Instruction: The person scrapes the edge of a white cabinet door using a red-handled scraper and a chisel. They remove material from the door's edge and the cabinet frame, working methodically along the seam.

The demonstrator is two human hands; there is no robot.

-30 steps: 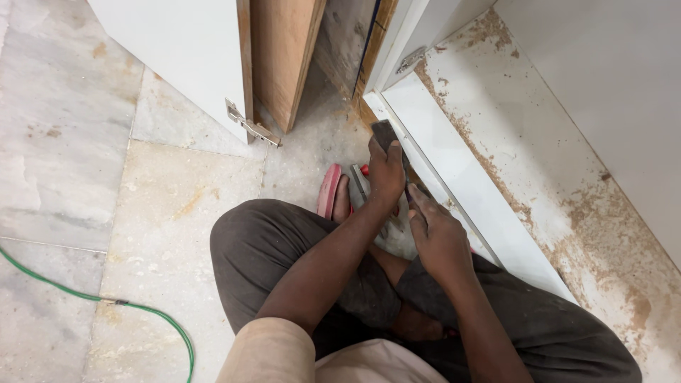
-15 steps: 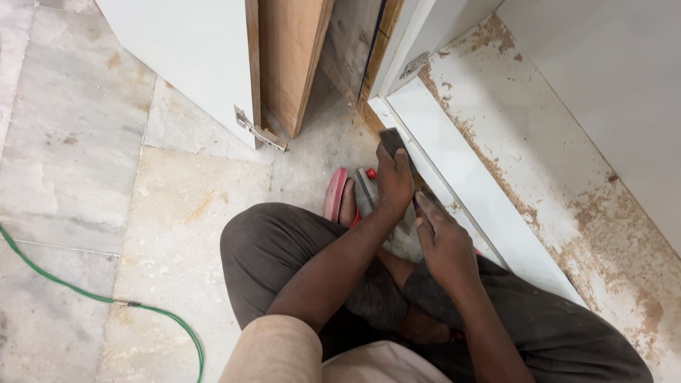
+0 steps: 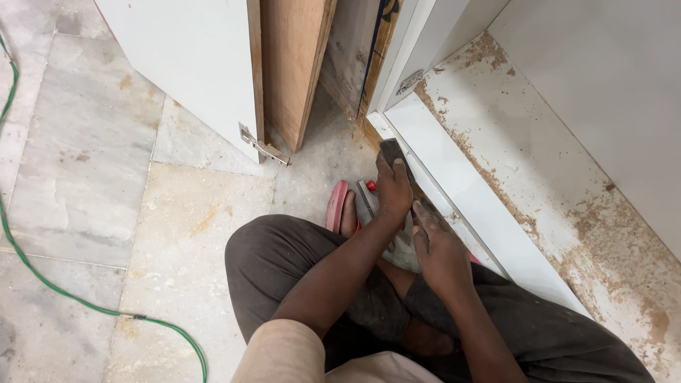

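a thin green hose [image 3: 42, 284] curls over the smooth, stained stone floor [image 3: 92, 177]. next comes a flat white door [image 3: 191, 64] with a brown wood edge and a small metal hinge [image 3: 262, 147]. a pink sandal [image 3: 339, 207] sits by the person's knee. the left hand [image 3: 394, 188] grips a dark sanding block [image 3: 392, 150]; it pokes out past the fingertips, against the white frame [image 3: 468, 206]. the hand has slid a bit further up than before. the right hand [image 3: 440, 248] lies flat and loose on the frame.
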